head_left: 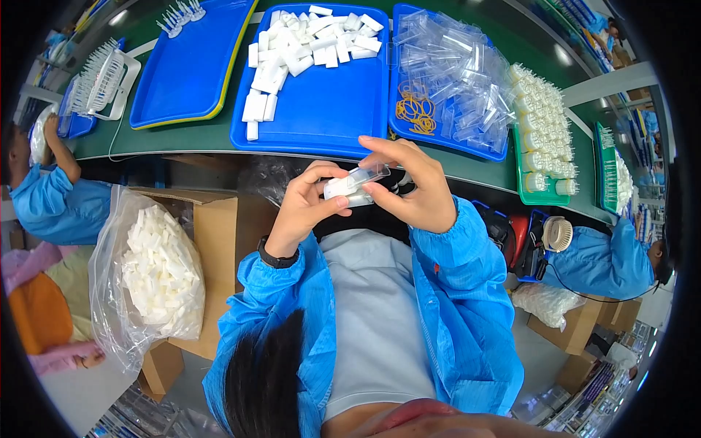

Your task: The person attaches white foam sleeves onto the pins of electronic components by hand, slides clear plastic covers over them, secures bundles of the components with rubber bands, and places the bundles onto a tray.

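Observation:
In front of my chest, near the table edge, my left hand pinches a small white rectangular piece between thumb and fingers. My right hand grips a clear plastic sleeve that meets the white piece; how far one sits inside the other I cannot tell. Just beyond my hands, a blue tray bears a pile of similar white pieces. To its right, another blue tray holds many clear plastic sleeves and a bunch of yellow rubber bands.
Further left lies a blue tray with small white spiky parts. Green trays of white round pieces stand at right. A clear bag of white pieces sits in a cardboard box beside me. Co-workers in blue are on both sides.

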Motion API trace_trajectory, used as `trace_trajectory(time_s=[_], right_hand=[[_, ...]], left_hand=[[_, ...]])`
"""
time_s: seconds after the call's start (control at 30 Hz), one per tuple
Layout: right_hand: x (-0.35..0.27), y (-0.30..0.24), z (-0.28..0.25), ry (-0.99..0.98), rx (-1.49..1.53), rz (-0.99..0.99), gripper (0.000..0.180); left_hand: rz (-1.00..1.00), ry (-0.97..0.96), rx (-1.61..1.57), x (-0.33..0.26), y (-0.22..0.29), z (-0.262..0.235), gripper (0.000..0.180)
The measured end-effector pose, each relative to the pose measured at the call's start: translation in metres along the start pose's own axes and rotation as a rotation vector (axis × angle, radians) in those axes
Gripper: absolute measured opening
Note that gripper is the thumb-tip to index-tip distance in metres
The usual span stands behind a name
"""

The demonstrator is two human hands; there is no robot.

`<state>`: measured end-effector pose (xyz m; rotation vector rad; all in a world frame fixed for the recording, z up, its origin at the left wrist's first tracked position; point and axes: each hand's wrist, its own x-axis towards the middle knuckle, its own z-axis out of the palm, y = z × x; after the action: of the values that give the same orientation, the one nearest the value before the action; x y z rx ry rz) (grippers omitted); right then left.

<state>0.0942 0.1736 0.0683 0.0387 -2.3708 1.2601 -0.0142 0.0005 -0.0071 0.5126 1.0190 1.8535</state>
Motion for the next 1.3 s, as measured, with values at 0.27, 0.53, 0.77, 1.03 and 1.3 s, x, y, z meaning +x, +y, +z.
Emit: trace_trajectory(time_s=[0.27,0.53,0.77,1.03,1.3], right_hand=[[-0.002,0.006,0.003,0.001,-0.022,-0.072,0.041],[-0.01,-0.001,-0.014,-0.154,0.185,0.224,0.022],[-0.005,0.006,-0.013,-0.161,0.02,0.08,0.012],[-0.004,0.008,-0.007,-0.028,-0.019,0.012,0.01],[-0.013,0.005,-0.006,-0.006,0.008,0.198,0.027]], left_hand=[[0.083,0.008,0.109,0.003,-0.005,-0.001,0.028],[0.102,0.032,0.144,0.003,-0.005,-0.003,0.026],[0.104,0.038,0.157,0.001,-0.007,-0.003,0.026],[0.083,0.016,0.156,-0.001,-0.003,0.0,0.025],[0.074,0.023,0.177,-0.001,-0.005,-0.001,0.025]])
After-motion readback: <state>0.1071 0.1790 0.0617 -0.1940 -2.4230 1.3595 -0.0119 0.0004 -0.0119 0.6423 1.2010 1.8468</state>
